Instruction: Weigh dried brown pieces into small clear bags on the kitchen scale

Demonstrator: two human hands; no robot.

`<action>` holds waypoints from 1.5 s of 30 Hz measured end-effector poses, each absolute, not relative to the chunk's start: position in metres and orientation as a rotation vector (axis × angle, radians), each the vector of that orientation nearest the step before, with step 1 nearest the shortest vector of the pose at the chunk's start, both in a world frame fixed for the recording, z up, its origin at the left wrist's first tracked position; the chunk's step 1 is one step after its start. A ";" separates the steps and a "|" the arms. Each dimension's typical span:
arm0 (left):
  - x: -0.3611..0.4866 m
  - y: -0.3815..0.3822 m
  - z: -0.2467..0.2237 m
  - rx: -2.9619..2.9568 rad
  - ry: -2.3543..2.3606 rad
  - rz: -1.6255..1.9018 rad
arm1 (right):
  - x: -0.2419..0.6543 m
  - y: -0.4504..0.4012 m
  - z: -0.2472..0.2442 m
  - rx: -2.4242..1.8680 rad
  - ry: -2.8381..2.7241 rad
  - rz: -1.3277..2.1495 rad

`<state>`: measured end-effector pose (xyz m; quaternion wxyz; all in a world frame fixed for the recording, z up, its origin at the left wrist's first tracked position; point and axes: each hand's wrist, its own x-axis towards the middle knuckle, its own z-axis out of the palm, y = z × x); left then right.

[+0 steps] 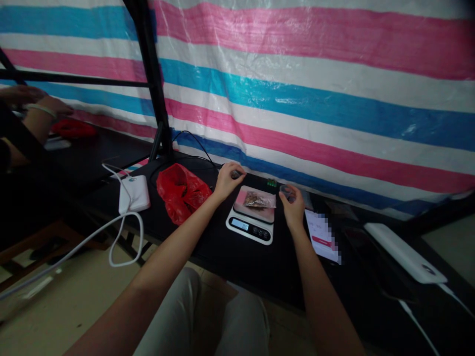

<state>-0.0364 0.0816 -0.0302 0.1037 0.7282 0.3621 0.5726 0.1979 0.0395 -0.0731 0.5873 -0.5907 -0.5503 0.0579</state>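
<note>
My left hand (227, 181) is closed just behind the left corner of a white kitchen scale (233, 230). Something small and dark shows at its fingers, too small to name. To the right of the scale, my right hand (294, 206) grips a small clear plastic cup (285, 190) by its side. On the scale's pinkish platform lies a clear plastic bag (256, 200) with brown bits in it. The scale's display is lit, but I cannot read the number. A little green item (272, 182) stands behind the scale, between my hands.
Left of the scale sits a crumpled red plastic bag (181, 193), then a white power bank (134, 194) with a looped cable. A lit phone (319, 235) and another white power bank (404, 252) are on the right. Another person's arm (44, 111) shows at far left.
</note>
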 end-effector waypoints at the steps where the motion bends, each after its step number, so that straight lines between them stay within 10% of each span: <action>1: -0.036 0.082 -0.031 2.155 1.077 1.684 | 0.198 0.039 -0.073 -1.376 -1.281 0.139; 33: -0.033 0.065 -0.024 2.337 1.060 1.612 | 0.194 0.036 -0.070 -1.348 -1.219 0.198; 38: -0.098 -0.005 -0.008 2.175 1.349 1.835 | 0.187 0.028 -0.057 -1.271 -1.080 0.315; 45: -0.218 -0.066 -0.039 2.466 1.874 1.238 | 0.161 0.018 -0.050 -1.145 -1.272 0.336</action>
